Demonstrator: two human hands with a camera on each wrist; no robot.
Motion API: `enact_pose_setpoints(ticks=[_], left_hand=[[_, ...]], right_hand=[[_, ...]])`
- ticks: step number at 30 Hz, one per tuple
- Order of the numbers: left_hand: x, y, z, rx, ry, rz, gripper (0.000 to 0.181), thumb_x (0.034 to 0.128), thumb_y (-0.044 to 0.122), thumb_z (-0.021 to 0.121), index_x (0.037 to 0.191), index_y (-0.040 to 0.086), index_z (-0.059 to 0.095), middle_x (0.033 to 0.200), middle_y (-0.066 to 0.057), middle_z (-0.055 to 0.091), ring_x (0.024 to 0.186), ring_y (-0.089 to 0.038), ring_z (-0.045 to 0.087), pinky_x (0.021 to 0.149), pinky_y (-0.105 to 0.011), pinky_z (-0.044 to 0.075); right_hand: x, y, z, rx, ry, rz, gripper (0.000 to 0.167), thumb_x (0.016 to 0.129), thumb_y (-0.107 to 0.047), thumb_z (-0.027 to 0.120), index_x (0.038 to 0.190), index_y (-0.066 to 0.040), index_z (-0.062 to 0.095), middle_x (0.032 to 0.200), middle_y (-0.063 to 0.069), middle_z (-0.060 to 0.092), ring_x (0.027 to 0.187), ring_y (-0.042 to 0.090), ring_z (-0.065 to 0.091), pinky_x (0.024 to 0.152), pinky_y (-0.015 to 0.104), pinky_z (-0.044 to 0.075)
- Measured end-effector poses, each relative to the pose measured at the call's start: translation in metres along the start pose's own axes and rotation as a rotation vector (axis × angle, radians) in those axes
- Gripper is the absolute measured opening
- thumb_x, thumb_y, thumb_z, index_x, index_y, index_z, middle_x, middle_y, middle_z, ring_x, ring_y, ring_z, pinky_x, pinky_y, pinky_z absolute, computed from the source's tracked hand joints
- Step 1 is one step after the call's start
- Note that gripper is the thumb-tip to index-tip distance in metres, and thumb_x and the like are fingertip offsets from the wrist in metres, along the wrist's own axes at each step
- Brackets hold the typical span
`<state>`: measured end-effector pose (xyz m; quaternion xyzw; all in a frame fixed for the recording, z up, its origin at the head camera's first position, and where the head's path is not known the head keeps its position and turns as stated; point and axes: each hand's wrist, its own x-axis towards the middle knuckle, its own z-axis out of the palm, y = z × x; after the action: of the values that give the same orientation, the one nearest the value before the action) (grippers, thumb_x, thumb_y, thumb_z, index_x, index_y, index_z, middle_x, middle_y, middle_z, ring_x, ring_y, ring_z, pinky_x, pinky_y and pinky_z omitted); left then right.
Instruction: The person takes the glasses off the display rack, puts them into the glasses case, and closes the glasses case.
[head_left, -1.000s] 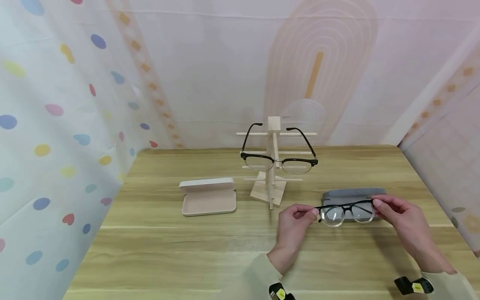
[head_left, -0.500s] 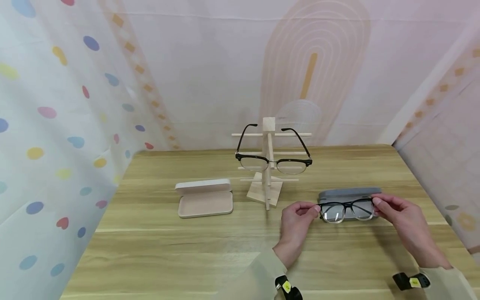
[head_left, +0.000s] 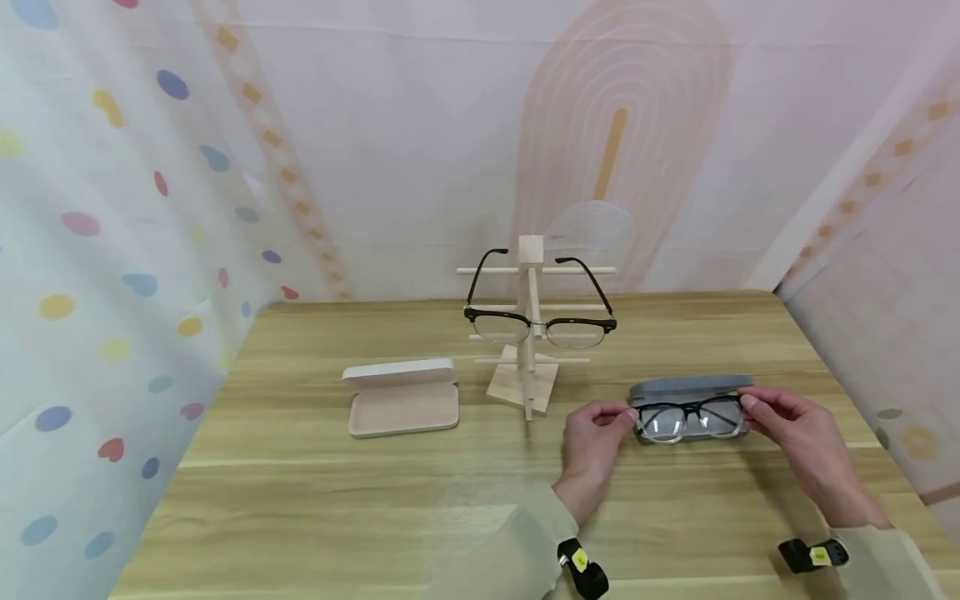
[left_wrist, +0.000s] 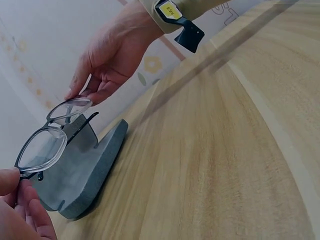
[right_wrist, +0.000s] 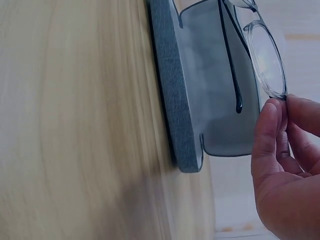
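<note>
A pair of eyeglasses (head_left: 684,407) with a black upper frame and clear lower rims is held level, its temples folded behind the lenses. My left hand (head_left: 591,450) pinches one end of the frame between thumb and fingers. At the opposite end my right hand (head_left: 806,446) pinches the other corner. Beneath and behind lies a grey glasses case (head_left: 686,386), lid up, partly covered by the eyeglasses. In the right wrist view a folded temple (right_wrist: 232,65) hangs over the grey lining; a small gap to the case shows in the left wrist view.
A wooden display stand (head_left: 531,250) stands at the middle back, carrying a second pair of glasses (head_left: 581,322) with black brows. Left of it, a white glasses case (head_left: 405,408) lies open on the wooden table (head_left: 337,517). Patterned cloth (head_left: 397,150) hangs behind.
Both hands have lowered the eyeglasses slightly toward the grey case, still gripping both ends. The whole scene has shifted a little left as the head view turned.
</note>
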<state>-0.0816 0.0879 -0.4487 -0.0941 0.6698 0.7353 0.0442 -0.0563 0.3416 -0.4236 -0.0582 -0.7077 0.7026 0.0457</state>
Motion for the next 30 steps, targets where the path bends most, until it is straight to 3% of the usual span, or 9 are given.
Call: enact_pose_setpoints(ticks=[8,20,25,30], left_hand=[[0.005,-0.005,0.005,0.032,0.024,-0.028,0.007,0.0813,0.009,0.085,0.085,0.009,0.079,0.075,0.005,0.07,0.069,-0.005,0.06,0.067,-0.022,0.052],[0.011,-0.01,0.01,0.094,0.051,-0.078,0.008,0.0803,0.011,0.086,0.083,0.013,0.079,0.075,0.006,0.069,0.07,-0.006,0.06,0.067,-0.025,0.052],[0.015,-0.011,0.014,0.103,0.048,-0.056,0.006,0.0797,0.014,0.085,0.084,0.013,0.08,0.075,0.007,0.071,0.07,-0.005,0.06,0.07,-0.025,0.051],[0.019,-0.012,0.019,0.093,0.048,-0.05,0.006,0.0793,0.012,0.085,0.083,0.012,0.081,0.074,0.007,0.072,0.067,-0.004,0.061,0.069,-0.024,0.052]], right_hand=[[0.004,0.005,-0.005,-0.082,-0.007,0.032,0.013,0.101,-0.012,0.069,0.106,-0.019,0.079,0.1,-0.015,0.073,0.088,0.0,0.071,0.077,0.015,0.057],[0.008,0.016,-0.006,-0.093,0.0,0.086,0.01,0.101,-0.011,0.069,0.104,-0.016,0.076,0.095,-0.012,0.073,0.085,0.001,0.07,0.077,0.016,0.058],[0.011,0.015,-0.009,-0.168,0.011,0.082,0.009,0.102,-0.014,0.068,0.108,-0.014,0.075,0.095,-0.014,0.072,0.086,0.0,0.07,0.078,0.016,0.057],[0.015,0.015,-0.012,-0.151,0.005,0.079,0.01,0.102,-0.01,0.067,0.107,-0.013,0.075,0.094,-0.013,0.072,0.085,0.0,0.07,0.077,0.016,0.058]])
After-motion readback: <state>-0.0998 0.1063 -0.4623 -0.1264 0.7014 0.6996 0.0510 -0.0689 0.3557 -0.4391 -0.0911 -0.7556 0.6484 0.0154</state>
